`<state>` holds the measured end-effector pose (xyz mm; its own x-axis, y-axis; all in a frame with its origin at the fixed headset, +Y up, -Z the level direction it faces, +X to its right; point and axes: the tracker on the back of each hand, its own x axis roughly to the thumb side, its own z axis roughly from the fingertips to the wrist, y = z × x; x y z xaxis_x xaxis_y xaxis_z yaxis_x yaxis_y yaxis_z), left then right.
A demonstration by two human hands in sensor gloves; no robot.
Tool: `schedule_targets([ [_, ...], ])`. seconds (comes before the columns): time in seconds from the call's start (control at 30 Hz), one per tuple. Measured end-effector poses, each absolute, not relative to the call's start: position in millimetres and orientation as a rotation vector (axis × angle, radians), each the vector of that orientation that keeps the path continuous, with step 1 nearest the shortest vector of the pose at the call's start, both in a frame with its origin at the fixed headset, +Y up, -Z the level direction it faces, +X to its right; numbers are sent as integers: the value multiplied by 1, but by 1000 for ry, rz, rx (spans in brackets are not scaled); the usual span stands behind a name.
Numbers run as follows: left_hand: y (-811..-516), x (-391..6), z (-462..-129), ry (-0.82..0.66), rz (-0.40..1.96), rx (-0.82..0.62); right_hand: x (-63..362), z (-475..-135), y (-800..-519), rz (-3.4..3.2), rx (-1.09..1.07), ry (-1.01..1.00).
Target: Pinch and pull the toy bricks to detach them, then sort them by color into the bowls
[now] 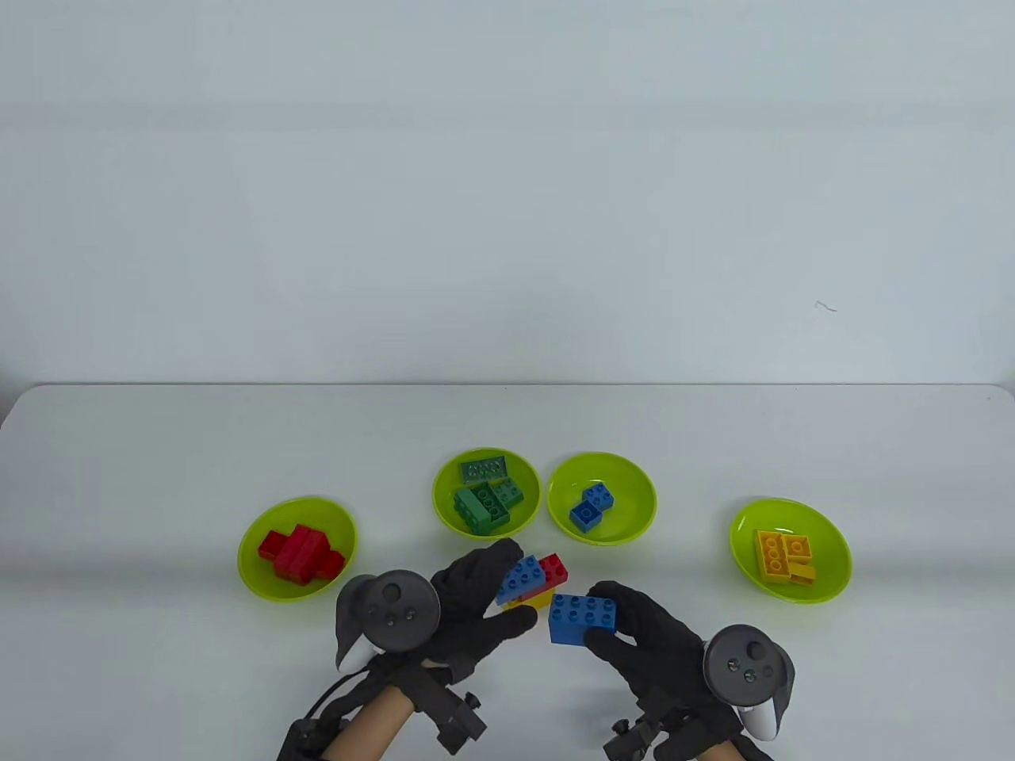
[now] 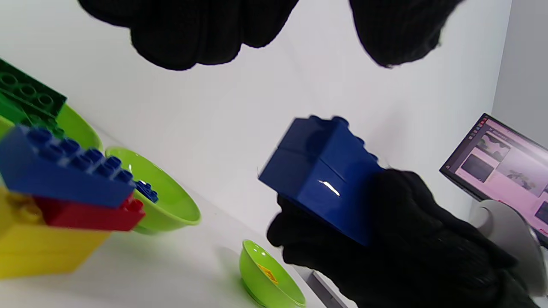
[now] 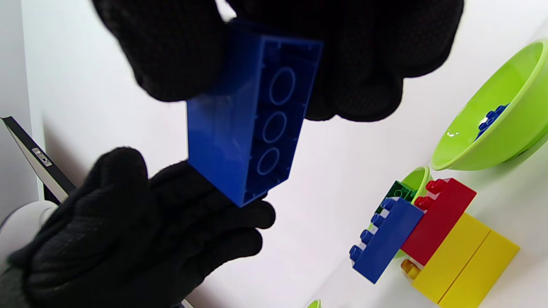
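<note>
Black-gloved, the right hand (image 1: 646,634) grips a long blue brick (image 1: 583,617) in curled fingers above the desk (image 1: 158,444), while the left hand (image 1: 472,606) just beside it is relaxed, holding nothing. Between them sits a stack of blue, red and yellow bricks (image 1: 533,580). Farther back stand four green bowls: red bricks (image 1: 297,548), green (image 1: 486,492), blue (image 1: 602,497), yellow (image 1: 790,550).
</note>
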<state>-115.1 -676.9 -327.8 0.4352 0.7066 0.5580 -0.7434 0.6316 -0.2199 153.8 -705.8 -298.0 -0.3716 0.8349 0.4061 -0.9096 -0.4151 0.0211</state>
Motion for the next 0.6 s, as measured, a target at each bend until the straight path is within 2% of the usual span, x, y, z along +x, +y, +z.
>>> schedule_targets([
  [0.23,-705,-102,-322,-701,911,30,141,-292,-698,1934,496,-238],
  [0.33,-709,-96,-315,-756,974,4,137,-289,-697,1918,514,-228],
  [0.6,-709,-95,-301,-707,1076,78,137,-288,-700,1861,556,-201],
])
